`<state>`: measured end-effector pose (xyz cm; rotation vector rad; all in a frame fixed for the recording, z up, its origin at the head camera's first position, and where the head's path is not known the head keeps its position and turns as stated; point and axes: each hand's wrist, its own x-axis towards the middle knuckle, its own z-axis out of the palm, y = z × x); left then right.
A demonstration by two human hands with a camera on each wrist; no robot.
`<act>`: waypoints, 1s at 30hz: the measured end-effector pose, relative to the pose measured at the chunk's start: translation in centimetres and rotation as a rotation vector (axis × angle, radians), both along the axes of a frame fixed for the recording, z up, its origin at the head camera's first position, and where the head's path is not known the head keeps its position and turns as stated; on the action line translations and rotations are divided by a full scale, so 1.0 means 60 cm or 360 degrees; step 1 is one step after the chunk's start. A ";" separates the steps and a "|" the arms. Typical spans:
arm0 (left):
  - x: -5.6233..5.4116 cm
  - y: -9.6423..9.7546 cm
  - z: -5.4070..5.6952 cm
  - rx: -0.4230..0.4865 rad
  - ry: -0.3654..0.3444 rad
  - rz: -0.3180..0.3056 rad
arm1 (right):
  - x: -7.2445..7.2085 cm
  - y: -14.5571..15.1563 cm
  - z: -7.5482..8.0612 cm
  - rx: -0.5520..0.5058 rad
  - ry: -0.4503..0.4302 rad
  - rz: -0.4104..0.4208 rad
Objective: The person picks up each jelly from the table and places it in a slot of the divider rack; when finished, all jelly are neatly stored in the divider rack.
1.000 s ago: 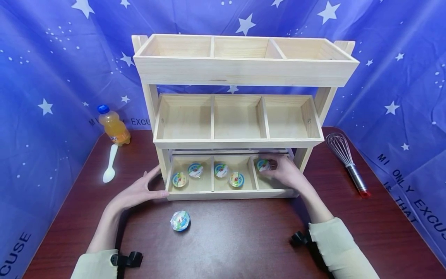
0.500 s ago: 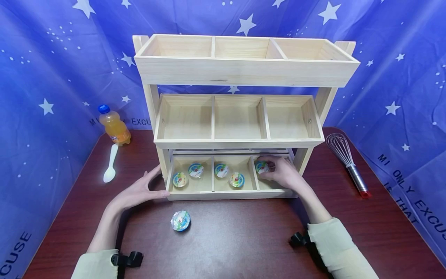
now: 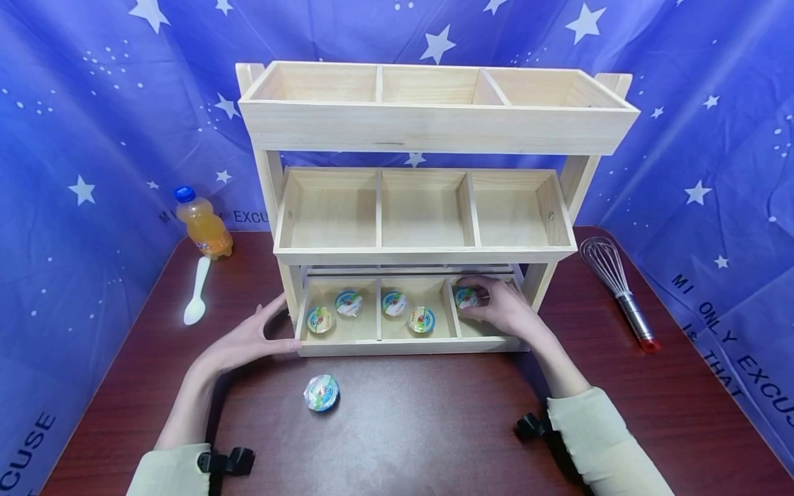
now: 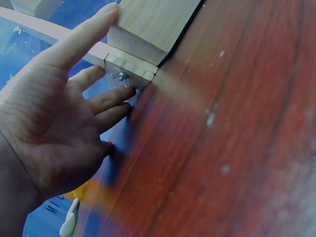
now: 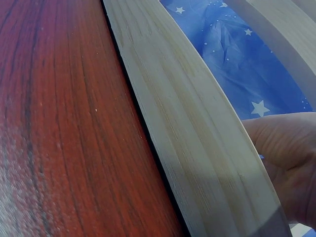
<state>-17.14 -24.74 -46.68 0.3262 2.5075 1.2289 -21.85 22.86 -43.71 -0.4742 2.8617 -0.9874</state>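
My right hand [image 3: 504, 307] reaches into the right compartment of the bottom tier of a wooden rack [image 3: 409, 348] and pinches a jelly cup [image 3: 465, 297] at its back left. In the right wrist view the tier's front board hides most of that hand [image 5: 289, 163]. My left hand [image 3: 248, 337] is at the bottom tier's left end, fingers spread and thumb at the front corner; the left wrist view has its fingertips beside a wing nut [image 4: 121, 76]. Two jelly cups [image 3: 320, 319] lie in the left compartment and two more [image 3: 422, 319] in the middle one.
Another jelly cup [image 3: 321, 393] lies on the table [image 3: 422, 427] in front of the rack. At the left are a bottle of orange drink [image 3: 205, 224] and a white spoon [image 3: 196, 293]. A whisk [image 3: 620, 293] lies at the right. A blue star-patterned cloth [image 3: 701, 138] hangs behind.
The right hand has shifted the jelly cup slightly left, toward the divider of the right compartment, then stayed nearly still. The left hand has not visibly moved.
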 end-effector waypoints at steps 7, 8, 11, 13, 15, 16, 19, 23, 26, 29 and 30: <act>0.000 0.001 0.000 0.0012 -0.0005 -0.0007 | 0.001 0.008 0.006 -0.0109 -0.0058 0.0022; 0.000 0.001 0.000 0.0014 -0.0005 -0.0008 | 0.001 0.010 0.008 -0.0119 -0.0062 0.0025; 0.001 0.001 0.002 0.0009 -0.0021 0.0003 | 0.001 0.015 0.014 -0.0131 -0.0049 0.0029; 0.002 0.001 0.003 0.0000 -0.0046 0.0019 | 0.001 0.017 0.018 -0.0103 -0.0017 0.0016; 0.002 0.001 0.004 -0.0010 -0.0073 0.0034 | 0.002 0.019 0.024 -0.0080 0.0015 -0.0005; 0.002 0.001 0.004 -0.0012 -0.0089 0.0042 | 0.003 0.019 0.027 -0.0061 0.0033 -0.0023; 0.000 0.001 0.005 -0.0015 -0.0099 0.0041 | 0.008 0.017 0.035 -0.0015 0.0093 -0.0075; 0.000 0.003 0.006 -0.0017 -0.0092 0.0040 | 0.012 0.008 0.043 -0.0018 0.0150 -0.0121; 0.001 0.002 0.006 -0.0015 -0.0075 0.0031 | 0.014 -0.008 0.048 -0.0056 0.0164 -0.0118; 0.001 0.002 0.004 -0.0006 -0.0045 0.0012 | 0.016 -0.027 0.054 -0.0051 0.0204 -0.0085; 0.001 0.002 0.004 -0.0002 -0.0035 0.0007 | 0.016 -0.034 0.056 -0.0036 0.0223 -0.0071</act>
